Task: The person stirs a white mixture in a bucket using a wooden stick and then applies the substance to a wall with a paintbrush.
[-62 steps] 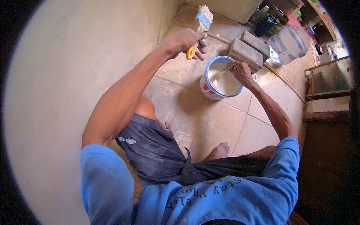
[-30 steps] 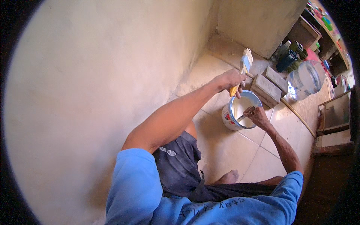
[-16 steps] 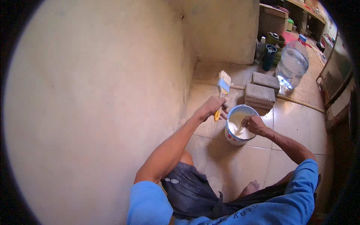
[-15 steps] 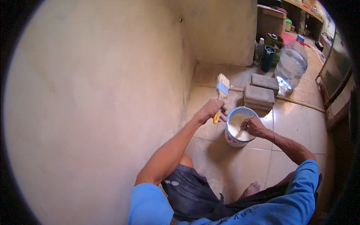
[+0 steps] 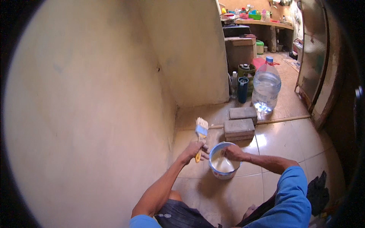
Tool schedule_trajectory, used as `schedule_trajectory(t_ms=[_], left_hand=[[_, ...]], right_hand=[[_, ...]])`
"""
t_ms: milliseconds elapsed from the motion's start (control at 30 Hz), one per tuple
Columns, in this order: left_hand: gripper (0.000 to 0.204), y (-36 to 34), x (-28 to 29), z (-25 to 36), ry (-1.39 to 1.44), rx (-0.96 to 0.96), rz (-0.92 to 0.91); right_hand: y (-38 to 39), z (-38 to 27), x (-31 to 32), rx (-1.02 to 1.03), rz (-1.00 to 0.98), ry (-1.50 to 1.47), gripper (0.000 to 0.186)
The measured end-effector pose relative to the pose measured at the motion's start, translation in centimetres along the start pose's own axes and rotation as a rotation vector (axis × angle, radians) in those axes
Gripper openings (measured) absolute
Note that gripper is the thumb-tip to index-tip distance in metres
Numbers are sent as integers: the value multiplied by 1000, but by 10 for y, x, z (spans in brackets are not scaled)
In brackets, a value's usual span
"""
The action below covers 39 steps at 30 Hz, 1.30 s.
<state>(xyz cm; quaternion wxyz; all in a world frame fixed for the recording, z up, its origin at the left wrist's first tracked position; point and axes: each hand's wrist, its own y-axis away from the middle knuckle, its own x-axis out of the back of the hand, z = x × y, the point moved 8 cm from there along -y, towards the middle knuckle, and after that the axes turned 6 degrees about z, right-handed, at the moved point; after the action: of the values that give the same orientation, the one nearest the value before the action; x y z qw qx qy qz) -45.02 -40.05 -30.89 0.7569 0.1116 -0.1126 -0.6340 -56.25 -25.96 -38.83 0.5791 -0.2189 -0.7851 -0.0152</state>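
Observation:
My left hand [image 5: 194,149] grips a paintbrush [image 5: 201,130] with a yellow handle tip, blue band and pale bristles, held upright just left of a round bucket [image 5: 223,174]. The bucket has a blue rim and holds white liquid. My right hand [image 5: 234,153] is reaching into it from the right, fingers closed on a short, paint-coated tool [image 5: 224,153] that dips into the liquid; its exact shape is unclear. Behind the bucket lie grey blocks [image 5: 238,128] on the tiled floor [image 5: 281,144], beside a long thin pole [image 5: 286,119].
A bare wall [image 5: 83,98] fills the left. A large clear water jug [image 5: 266,86], a dark blue flask [image 5: 242,90] and other containers stand beyond the blocks. A metal-panelled door [image 5: 312,53] is at right, with a cluttered kitchen counter [image 5: 279,23] behind.
The view has tilted upward, showing more of the kitchen, so bucket and hands sit lower in the picture. My left hand keeps hold of the brush; my right hand stays in the bucket.

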Motion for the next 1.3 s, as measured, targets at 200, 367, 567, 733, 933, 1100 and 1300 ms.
schedule_trajectory(t_ms=[200, 367, 567, 733, 933, 1100, 1300], left_hand=[[47, 3, 6, -7, 6, 25, -6], [50, 1, 6, -13, -28, 33, 23], [47, 3, 17, -4, -9, -14, 20], [44, -8, -4, -5, -1, 31, 49], [46, 17, 19, 5, -45, 5, 96], [46, 8, 9, 9, -53, 10, 78], [47, 9, 17, 4, -49, 15, 99]], right_hand=[[22, -10, -12, -8, -269, -100, 21], [5, 19, 7, -228, -108, 2, 21], [-10, 14, 17, -148, 6, 85, 16], [40, 42, -17, -86, -169, -80, 13], [-2, 14, 16, -195, -85, -74, 27], [-12, 15, 27, -24, 147, -99, 18], [12, -11, 3, -4, -67, -182, 19]])
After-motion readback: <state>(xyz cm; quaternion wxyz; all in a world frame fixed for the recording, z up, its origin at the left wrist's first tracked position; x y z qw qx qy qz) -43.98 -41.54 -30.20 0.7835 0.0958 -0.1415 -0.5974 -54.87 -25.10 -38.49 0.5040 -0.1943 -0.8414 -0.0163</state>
